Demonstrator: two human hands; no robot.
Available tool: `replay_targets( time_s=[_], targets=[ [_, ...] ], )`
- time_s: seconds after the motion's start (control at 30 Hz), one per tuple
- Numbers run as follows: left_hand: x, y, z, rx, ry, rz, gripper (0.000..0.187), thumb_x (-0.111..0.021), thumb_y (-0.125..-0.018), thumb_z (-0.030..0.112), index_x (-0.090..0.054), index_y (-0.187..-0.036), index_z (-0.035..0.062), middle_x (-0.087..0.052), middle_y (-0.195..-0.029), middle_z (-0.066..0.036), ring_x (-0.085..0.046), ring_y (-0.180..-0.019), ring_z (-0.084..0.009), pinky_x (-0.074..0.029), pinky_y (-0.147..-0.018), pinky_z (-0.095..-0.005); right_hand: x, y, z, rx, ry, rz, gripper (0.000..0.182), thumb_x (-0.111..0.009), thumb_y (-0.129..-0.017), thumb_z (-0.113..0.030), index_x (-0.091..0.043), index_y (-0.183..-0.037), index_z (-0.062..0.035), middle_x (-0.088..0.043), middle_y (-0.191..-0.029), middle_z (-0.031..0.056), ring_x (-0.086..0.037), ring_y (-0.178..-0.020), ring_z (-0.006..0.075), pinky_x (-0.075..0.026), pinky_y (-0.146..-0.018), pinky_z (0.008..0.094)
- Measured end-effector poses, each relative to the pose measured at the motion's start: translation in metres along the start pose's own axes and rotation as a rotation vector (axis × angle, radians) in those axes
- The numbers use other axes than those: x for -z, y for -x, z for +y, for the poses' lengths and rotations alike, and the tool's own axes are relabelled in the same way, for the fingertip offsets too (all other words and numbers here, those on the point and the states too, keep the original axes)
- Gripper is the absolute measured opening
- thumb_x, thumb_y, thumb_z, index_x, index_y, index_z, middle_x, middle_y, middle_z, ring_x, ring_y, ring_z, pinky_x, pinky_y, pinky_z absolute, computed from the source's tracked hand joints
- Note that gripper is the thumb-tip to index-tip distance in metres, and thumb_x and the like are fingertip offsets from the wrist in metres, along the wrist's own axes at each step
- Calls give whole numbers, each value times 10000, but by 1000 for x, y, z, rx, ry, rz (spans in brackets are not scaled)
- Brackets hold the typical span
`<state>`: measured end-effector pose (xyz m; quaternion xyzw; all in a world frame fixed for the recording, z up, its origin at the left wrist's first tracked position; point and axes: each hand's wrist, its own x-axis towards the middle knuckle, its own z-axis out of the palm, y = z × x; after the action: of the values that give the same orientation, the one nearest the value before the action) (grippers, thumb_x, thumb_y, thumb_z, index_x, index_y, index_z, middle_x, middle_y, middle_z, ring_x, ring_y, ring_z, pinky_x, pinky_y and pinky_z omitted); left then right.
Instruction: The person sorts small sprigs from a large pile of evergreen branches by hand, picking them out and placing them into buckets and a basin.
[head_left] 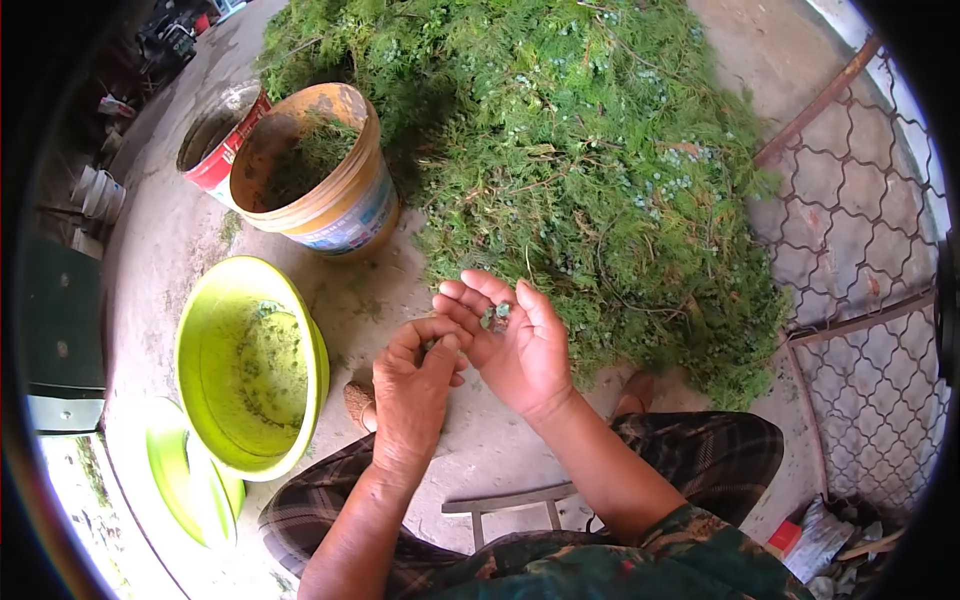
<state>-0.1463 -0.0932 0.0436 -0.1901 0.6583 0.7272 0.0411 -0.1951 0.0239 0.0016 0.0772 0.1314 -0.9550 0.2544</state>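
Observation:
Palm up and cupped, my right hand (522,345) holds a few small blue-green berries (495,318) on its palm and fingers. My left hand (418,375) is beside it, its thumb and forefinger pinched together near the right fingers; whatever lies in the pinch is too small to make out. Beyond both hands spreads a large pile of green cut branches (600,180) dotted with pale berries. To the left, a yellow-green basin (215,390) has green bits and debris on its bottom.
An orange-yellow bucket (375,205) with green sprigs stands behind the basin, beside a red and white bucket (215,165). Another green basin (170,470) is at the lower left. A wire mesh fence (860,220) runs along the right. A low wooden stool (510,498) shows between the knees.

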Motion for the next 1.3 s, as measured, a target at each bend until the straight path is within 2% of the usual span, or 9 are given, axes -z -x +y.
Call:
replay_targets(
  time_s=[0.1, 0.23, 0.33, 0.47, 0.57, 0.63, 0.73, 1.1, 1.3],
  targets=[
    [-5, 2, -7, 176, 451, 71, 148, -508, -927, 174, -585, -991, 65, -595, -950, -11, -553, -869, -105, -462, -772, -287, -5, -1, 10, 200, 172, 68, 435, -386, -962, -322, -533, -1164, 35, -558, -1185, 195, -529, -1137, 305, -398, -1034, 427],
    [4, -8, -23, 298, 861, 86, 250, -384, -956, 249, -533, -1065, 80, -559, -996, -35, -545, -915, -178, -454, -832, -342, -17, 12, 32, 465, 1268, -213, 386, -366, -976, -281, -623, -1067, -8, -623, -1125, 126, -539, -1131, 220, -391, -1003, 340],
    [2, -7, -15, 358, 905, 150, 249, -405, -957, 278, -534, -1024, 76, -571, -955, -57, -560, -835, -205, -500, -682, -330, -22, 15, 27, 453, 1214, -223, 318, -398, -961, -223, -605, -1100, -26, -610, -1167, 122, -545, -1142, 221, -398, -988, 311],
    [17, -4, -4, 544, 1033, -54, 273, -476, -975, 325, -529, -842, 93, -511, -762, -27, -476, -636, -106, -353, -442, -210, -1, 0, -29, 649, 993, 63, 323, -446, -956, -239, -619, -1014, 27, -635, -1040, 118, -594, -981, 187, -452, -903, 302],
    [24, -1, 8, 542, 1080, -36, 316, -470, -979, 379, -520, -834, 103, -419, -670, 19, -375, -493, -74, -269, -358, -195, 120, 1, -73, 271, 1351, 576, 208, -602, -866, -235, -616, -825, -32, -610, -668, 56, -593, -654, 186, -462, -605, 342],
    [27, 1, 8, 528, 1027, -32, 303, -479, -975, 381, -510, -835, 114, -412, -665, 25, -354, -484, -63, -250, -357, -188, 249, 28, -56, 256, 1813, 748, 211, -595, -831, -224, -635, -828, -17, -640, -768, 166, -619, -730, 347, -475, -666, 413],
    [25, 3, 10, 519, 933, 27, 271, -479, -979, 368, -511, -876, 120, -394, -644, 37, -320, -463, -45, -225, -345, -176, 325, 78, -27, 50, 1952, 755, 191, -600, -806, -223, -649, -816, -39, -646, -787, 170, -625, -775, 362, -480, -694, 421],
    [23, -6, 9, 549, 873, 157, 270, -427, -1004, 337, -507, -927, 92, -383, -646, 36, -302, -449, -36, -257, -323, -168, 336, 51, 2, -175, 1977, 960, 304, -647, -786, -313, -535, -972, -100, -645, -817, 190, -613, -805, 412, -459, -693, 500],
    [24, -5, 12, 552, 894, 128, 260, -388, -1017, 325, -500, -963, 97, -369, -633, 47, -327, -438, -32, -270, -316, -174, 347, 63, -17, -70, 1988, 1024, 332, -614, -794, -332, -537, -1011, -93, -648, -846, 208, -605, -799, 428, -458, -690, 516]
  ],
)
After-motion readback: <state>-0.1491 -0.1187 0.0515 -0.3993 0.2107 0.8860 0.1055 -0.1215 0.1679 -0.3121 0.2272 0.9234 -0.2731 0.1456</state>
